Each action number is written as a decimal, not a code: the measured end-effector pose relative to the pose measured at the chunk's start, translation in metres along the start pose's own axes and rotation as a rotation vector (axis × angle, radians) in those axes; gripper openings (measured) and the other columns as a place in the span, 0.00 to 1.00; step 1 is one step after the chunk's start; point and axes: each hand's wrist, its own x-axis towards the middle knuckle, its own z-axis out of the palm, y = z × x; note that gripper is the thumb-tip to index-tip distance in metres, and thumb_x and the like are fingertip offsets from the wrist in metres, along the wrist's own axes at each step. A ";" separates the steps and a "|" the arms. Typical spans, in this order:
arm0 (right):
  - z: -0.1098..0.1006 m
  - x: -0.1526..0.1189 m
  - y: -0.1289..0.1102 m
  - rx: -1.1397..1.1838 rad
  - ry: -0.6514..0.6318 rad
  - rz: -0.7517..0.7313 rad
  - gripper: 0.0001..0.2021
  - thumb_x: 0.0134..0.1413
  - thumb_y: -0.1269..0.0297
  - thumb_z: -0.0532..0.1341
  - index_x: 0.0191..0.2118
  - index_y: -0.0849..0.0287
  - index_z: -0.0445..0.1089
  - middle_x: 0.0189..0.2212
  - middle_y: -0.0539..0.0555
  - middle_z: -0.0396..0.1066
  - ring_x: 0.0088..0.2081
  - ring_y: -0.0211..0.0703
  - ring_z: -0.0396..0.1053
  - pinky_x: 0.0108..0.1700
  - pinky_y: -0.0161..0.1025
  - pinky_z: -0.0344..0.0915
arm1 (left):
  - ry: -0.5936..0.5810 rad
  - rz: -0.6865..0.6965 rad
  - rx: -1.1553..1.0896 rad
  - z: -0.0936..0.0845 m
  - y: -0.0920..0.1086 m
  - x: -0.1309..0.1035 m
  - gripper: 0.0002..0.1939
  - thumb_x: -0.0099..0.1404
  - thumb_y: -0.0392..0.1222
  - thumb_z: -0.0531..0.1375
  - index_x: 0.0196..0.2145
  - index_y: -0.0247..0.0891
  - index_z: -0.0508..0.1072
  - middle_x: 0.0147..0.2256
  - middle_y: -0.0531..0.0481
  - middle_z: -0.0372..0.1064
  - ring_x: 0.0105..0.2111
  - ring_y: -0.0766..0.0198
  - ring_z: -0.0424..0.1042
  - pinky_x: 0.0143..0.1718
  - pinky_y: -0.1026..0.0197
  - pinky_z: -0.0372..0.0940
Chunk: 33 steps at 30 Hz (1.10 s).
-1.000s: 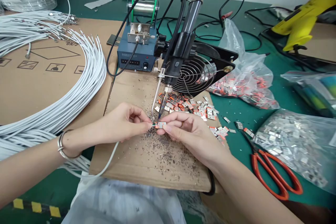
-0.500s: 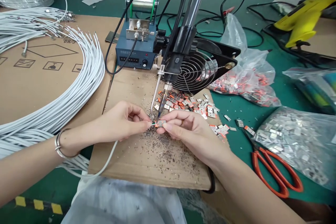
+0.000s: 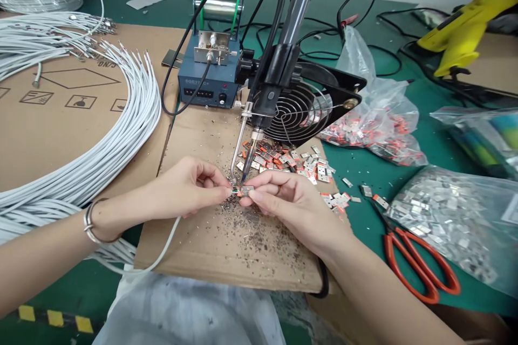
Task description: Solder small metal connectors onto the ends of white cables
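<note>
My left hand [image 3: 202, 187] pinches the end of a white cable [image 3: 172, 237], whose thin coloured wires peek out past the fingertips. Between thumb and fingers, my right hand [image 3: 283, 199] grips a small USB connector [image 3: 247, 191] with a metal shell and an orange part. Wires and connector meet right under the tip of a clamped soldering iron [image 3: 249, 157]. A bent metal solder feed tube [image 3: 238, 152] ends beside that tip. Whether the tip touches the connector I cannot tell.
Loose connectors [image 3: 311, 164] lie behind my right hand. A fan [image 3: 297, 113] and a blue solder feeder [image 3: 208, 78] stand behind the iron. White cables [image 3: 137, 113] lie left. Orange-handled scissors [image 3: 424, 264] and a bag of metal parts [image 3: 449, 221] are right.
Both hands keep the same grip under the iron, with hardly any movement. The view has shifted slightly, so things on the right appear a little further left.
</note>
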 end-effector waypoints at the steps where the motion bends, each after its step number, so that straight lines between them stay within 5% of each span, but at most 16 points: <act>1: 0.000 0.000 0.000 0.000 0.000 0.001 0.05 0.47 0.66 0.67 0.32 0.59 0.72 0.24 0.51 0.75 0.26 0.35 0.73 0.27 0.27 0.66 | 0.002 -0.002 0.001 0.000 0.000 0.000 0.07 0.57 0.41 0.57 0.28 0.34 0.70 0.15 0.60 0.56 0.11 0.76 0.52 0.08 0.74 0.50; 33: 0.003 -0.001 -0.002 -0.160 0.048 -0.008 0.07 0.46 0.62 0.66 0.30 0.58 0.69 0.24 0.52 0.74 0.28 0.39 0.72 0.25 0.33 0.64 | 0.058 0.118 0.093 0.004 -0.002 -0.002 0.08 0.58 0.42 0.57 0.29 0.33 0.70 0.17 0.59 0.56 0.15 0.74 0.53 0.14 0.72 0.48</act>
